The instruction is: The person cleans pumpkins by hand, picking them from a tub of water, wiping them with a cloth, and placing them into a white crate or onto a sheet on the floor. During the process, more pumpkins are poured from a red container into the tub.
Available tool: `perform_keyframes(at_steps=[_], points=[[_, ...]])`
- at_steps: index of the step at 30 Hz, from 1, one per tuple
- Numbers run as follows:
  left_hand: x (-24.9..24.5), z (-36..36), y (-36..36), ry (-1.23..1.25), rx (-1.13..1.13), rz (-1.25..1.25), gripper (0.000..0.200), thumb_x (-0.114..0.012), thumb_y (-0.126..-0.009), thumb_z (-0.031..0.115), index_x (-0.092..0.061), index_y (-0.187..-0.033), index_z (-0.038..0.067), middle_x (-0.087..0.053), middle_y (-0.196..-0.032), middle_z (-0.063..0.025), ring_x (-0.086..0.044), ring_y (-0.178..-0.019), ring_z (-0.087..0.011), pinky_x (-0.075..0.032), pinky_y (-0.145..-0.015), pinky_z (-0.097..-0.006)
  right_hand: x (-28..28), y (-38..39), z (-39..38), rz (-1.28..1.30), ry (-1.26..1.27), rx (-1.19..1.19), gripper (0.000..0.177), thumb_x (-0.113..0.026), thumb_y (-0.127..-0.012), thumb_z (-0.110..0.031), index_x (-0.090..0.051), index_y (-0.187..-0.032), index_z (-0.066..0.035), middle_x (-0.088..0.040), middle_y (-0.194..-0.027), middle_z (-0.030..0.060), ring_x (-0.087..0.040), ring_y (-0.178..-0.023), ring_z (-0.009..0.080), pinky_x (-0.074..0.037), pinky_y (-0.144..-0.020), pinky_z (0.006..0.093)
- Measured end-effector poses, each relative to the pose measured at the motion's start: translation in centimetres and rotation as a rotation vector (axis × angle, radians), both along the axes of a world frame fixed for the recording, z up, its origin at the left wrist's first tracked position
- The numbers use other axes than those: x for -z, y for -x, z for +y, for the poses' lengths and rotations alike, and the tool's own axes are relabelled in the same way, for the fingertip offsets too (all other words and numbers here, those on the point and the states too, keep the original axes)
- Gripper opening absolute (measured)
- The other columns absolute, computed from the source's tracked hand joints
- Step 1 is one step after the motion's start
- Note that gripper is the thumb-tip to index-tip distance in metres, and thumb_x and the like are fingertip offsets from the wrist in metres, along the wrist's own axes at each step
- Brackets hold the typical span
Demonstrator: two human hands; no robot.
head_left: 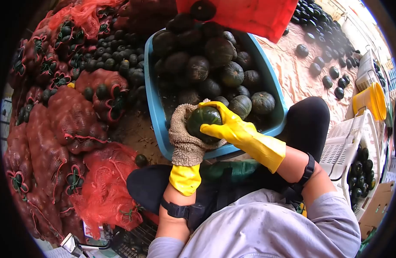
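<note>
A dark green squash (204,124) is held between both hands over the near edge of a blue tub (156,129). My left hand (186,129), in a yellow glove with a brown fluffy cloth (187,142) over it, is wrapped round the squash's left side and underside. My right hand (221,121), in a yellow rubber glove, grips the squash from the right, its thumb across the front. More dark squashes (232,74) are piled inside the tub just beyond the hands.
Red net sacks (75,116) of produce stand at the left beside loose dark squashes (116,51). A red crate (245,15) overhangs the tub's far end. At the right are scattered squashes (302,50), a yellow bucket (370,101) and white baskets (344,137).
</note>
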State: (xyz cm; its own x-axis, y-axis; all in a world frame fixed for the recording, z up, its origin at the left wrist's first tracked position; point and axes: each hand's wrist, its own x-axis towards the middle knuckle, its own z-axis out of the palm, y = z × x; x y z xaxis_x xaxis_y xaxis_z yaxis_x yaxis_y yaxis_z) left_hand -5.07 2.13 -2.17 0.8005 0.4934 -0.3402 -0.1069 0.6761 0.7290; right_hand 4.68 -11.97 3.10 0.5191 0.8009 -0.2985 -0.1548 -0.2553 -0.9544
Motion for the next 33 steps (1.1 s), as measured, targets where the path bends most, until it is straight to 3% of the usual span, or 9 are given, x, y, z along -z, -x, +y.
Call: perform_keyframes(at_steps=[3, 10, 14, 16, 18, 21, 24, 26, 33], points=[[4.4, -0.3, 0.2, -0.546, 0.052, -0.031, 0.055, -0.065, -0.099, 0.047, -0.056, -0.139, 0.01, -0.07, -0.135, -0.0103, -0.066, -0.125, -0.0262, -0.052, -0.115, -0.0421, 3.9, 2.4, 1.3, 0.609, -0.278, 0.363, 0.073, -0.078, -0.099, -0.042, -0.047, -0.156, -0.008, -0.065, -0.137, 0.0181, -0.068, -0.12, 0.0279, -0.053, -0.106, 0.0376], [-1.5, -1.3, -0.3, -0.825, 0.009, -0.102, 0.05, -0.082, -0.091, 0.015, -0.059, -0.135, 0.005, -0.069, -0.134, -0.0113, -0.067, -0.124, -0.0257, -0.055, -0.109, -0.0404, 0.0, -1.7, -1.4, -0.772, -0.07, -0.211, 0.075, -0.083, -0.093, -0.03, -0.048, -0.157, -0.01, -0.068, -0.132, 0.0203, -0.07, -0.121, 0.0337, -0.054, -0.104, 0.0379], [0.2, 0.1, 0.9, -1.1, -0.016, 0.176, 0.056, -0.095, -0.073, 0.018, -0.067, -0.122, 0.011, -0.075, -0.112, -0.0046, -0.072, -0.103, -0.0187, -0.06, -0.095, -0.0362, 1.5, -1.0, -0.1, 0.226, -0.246, -0.054, 0.074, -0.08, -0.098, -0.036, -0.047, -0.157, -0.008, -0.066, -0.14, 0.0149, -0.065, -0.131, 0.0257, -0.054, -0.107, 0.0384], [0.5, -1.2, -0.7, -0.197, -0.243, 0.068, 0.022, -0.073, -0.096, 0.023, -0.067, -0.115, 0.013, -0.074, -0.107, -0.0039, -0.072, -0.101, -0.0169, -0.06, -0.093, -0.0333, 4.6, -0.1, 0.1, 0.186, -0.247, 0.076, 0.073, -0.081, -0.098, -0.035, -0.047, -0.156, -0.005, -0.065, -0.14, 0.0143, -0.065, -0.129, 0.0244, -0.054, -0.107, 0.0374], [-2.0, -2.2, -1.1, -0.417, -0.129, 0.214, 0.029, -0.07, -0.097, 0.015, -0.063, -0.126, 0.013, -0.068, -0.129, -0.0075, -0.069, -0.112, -0.024, -0.06, -0.102, -0.0387, 6.0, -0.4, 0.9, 0.068, -0.078, 0.206, 0.072, -0.084, -0.095, -0.033, -0.05, -0.152, -0.006, -0.067, -0.135, 0.015, -0.067, -0.124, 0.027, -0.056, -0.104, 0.038], [0.8, -3.8, -2.0, -1.815, -0.107, 0.508, 0.078, -0.079, -0.09, 0.016, -0.043, -0.158, 0.008, -0.056, -0.151, -0.0164, -0.053, -0.143, -0.0321, -0.039, -0.125, -0.0359, 3.9, 0.9, 1.6, -0.278, 0.07, 0.403, 0.074, -0.091, -0.087, -0.031, -0.052, -0.145, -0.006, -0.068, -0.128, 0.0171, -0.068, -0.119, 0.0285, -0.055, -0.104, 0.0437], [-2.7, -3.6, -0.9, -1.488, -0.11, 0.293, 0.057, -0.074, -0.095, 0.016, -0.055, -0.148, 0.003, -0.061, -0.148, -0.0209, -0.064, -0.128, -0.0335, -0.049, -0.115, -0.0389, 6.3, 2.2, -0.2, -0.786, -0.182, 0.217, 0.071, -0.08, -0.097, -0.024, -0.046, -0.154, -0.002, -0.062, -0.137, 0.0274, -0.064, -0.126, 0.0419, -0.052, -0.109, 0.0472], [-1.1, -1.6, -0.6, -0.556, 0.068, -0.071, 0.035, -0.073, -0.096, 0.016, -0.067, -0.128, 0.003, -0.074, -0.124, -0.0185, -0.073, -0.108, -0.03, -0.058, -0.101, -0.0389, 4.7, 3.5, 0.1, -0.871, -0.28, 0.186, 0.066, -0.079, -0.096, -0.021, -0.051, -0.152, 0.0, -0.059, -0.141, 0.029, -0.06, -0.128, 0.048, -0.051, -0.111, 0.0474], [0.8, 0.5, 0.5, -1.689, -0.018, 0.057, 0.05, -0.085, -0.082, 0.039, -0.068, -0.12, 0.012, -0.075, -0.106, -0.0095, -0.074, -0.094, -0.0315, -0.06, -0.082, -0.0425, 1.9, 2.2, -0.6, -0.455, -0.219, 0.144, 0.055, -0.073, -0.103, -0.025, -0.053, -0.15, -0.005, -0.062, -0.138, 0.0202, -0.064, -0.125, 0.0327, -0.051, -0.109, 0.0405]])
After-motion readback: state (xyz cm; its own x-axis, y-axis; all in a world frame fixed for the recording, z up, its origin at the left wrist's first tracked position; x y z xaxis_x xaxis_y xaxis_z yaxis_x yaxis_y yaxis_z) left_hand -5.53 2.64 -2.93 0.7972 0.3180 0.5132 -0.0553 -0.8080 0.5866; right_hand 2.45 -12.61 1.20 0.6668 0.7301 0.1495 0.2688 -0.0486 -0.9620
